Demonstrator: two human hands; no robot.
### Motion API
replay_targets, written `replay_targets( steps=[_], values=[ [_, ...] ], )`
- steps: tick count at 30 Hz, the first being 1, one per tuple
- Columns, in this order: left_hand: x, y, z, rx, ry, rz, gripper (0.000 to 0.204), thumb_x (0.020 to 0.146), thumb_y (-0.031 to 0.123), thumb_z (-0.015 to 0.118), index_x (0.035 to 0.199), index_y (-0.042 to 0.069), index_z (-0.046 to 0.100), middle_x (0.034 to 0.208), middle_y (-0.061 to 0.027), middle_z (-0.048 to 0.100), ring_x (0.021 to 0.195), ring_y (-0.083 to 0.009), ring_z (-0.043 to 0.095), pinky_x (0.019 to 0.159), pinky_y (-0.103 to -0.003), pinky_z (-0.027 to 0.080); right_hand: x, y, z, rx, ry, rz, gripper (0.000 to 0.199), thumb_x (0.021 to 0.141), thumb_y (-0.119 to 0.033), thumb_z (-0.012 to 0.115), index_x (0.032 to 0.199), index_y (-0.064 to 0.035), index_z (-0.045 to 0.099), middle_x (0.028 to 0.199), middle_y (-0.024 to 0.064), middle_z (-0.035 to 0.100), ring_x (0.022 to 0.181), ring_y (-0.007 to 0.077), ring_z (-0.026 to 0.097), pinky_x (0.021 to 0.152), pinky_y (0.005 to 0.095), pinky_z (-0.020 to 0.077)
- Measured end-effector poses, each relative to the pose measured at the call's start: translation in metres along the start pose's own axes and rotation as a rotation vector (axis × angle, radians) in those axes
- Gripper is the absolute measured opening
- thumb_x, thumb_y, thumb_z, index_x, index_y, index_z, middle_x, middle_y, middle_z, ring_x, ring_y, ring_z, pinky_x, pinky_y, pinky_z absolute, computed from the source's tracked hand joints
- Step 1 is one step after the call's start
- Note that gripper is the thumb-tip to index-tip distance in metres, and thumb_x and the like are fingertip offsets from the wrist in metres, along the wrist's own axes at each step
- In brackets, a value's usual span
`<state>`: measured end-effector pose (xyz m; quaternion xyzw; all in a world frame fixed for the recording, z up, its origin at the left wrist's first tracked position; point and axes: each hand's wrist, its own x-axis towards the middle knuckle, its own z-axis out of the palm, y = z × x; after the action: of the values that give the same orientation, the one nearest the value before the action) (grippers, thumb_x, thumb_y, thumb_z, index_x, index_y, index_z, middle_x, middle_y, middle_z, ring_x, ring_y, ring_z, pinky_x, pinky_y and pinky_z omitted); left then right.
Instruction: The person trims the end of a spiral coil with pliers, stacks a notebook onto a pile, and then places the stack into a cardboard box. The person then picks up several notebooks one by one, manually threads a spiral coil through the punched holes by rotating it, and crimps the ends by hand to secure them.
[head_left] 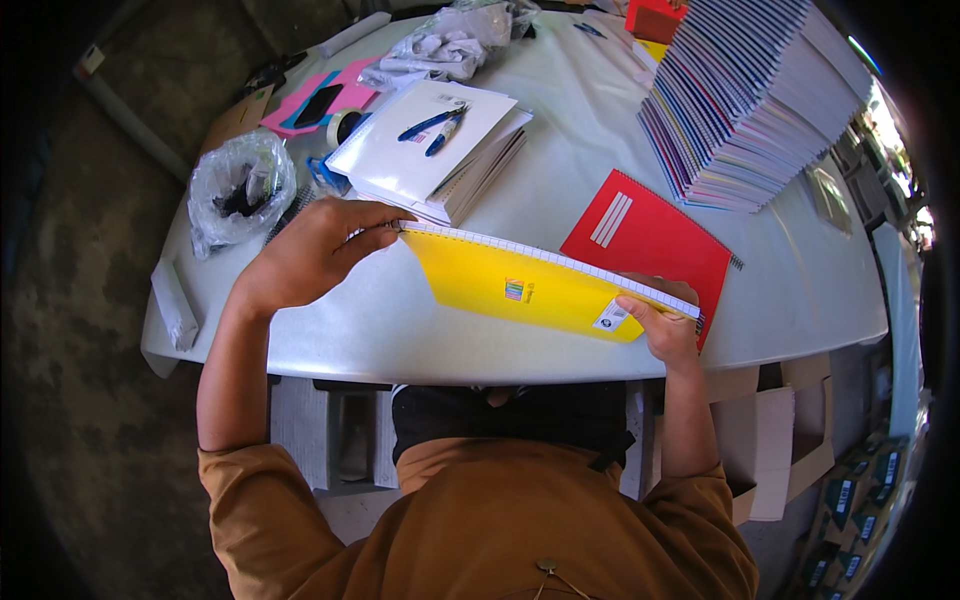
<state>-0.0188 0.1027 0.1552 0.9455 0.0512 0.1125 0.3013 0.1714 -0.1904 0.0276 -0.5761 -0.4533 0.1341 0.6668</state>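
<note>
Over the table's near edge, both hands hold a glossy yellow spiral notebook: left hand fingers curled on its wire-bound corner, right hand pinching the other end. Beyond sits a flat red notebook, then a fanned notebook stack toward the far right corner.

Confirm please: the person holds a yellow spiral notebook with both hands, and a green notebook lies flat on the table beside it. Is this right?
One detail is wrong: the flat notebook is red, not green. The head view shows the red notebook lying on the white table beside the yellow spiral notebook, which the left hand and the right hand do hold at its two ends.
</note>
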Motion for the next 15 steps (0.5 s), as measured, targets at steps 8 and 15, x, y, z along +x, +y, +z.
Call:
replay_targets(
  steps=[8,15],
  values=[
    [0.011,0.015,0.002,0.616,0.16,0.37,0.023,0.078,0.009,0.066,0.097,0.0,0.057,0.101,-0.0124,0.061,0.087,-0.0301,0.061,0.077,-0.033,0.049,-0.01,0.012,0.005,0.075,0.063,0.082,0.024,0.079,-0.008,0.069,0.101,0.0007,0.064,0.098,0.011,0.066,0.086,0.0159,0.064,0.062,0.0216,0.0499],
    [0.004,0.013,-0.003,0.586,-0.042,0.171,0.025,0.072,0.012,0.071,0.09,0.003,0.057,0.094,-0.0095,0.061,0.098,-0.0275,0.057,0.084,-0.039,0.043,-0.004,0.015,0.004,-0.202,-0.07,-0.092,0.032,0.078,-0.001,0.063,0.11,-0.0046,0.063,0.101,0.0139,0.066,0.076,0.0147,0.065,0.059,0.0203,0.0496]
  ],
)
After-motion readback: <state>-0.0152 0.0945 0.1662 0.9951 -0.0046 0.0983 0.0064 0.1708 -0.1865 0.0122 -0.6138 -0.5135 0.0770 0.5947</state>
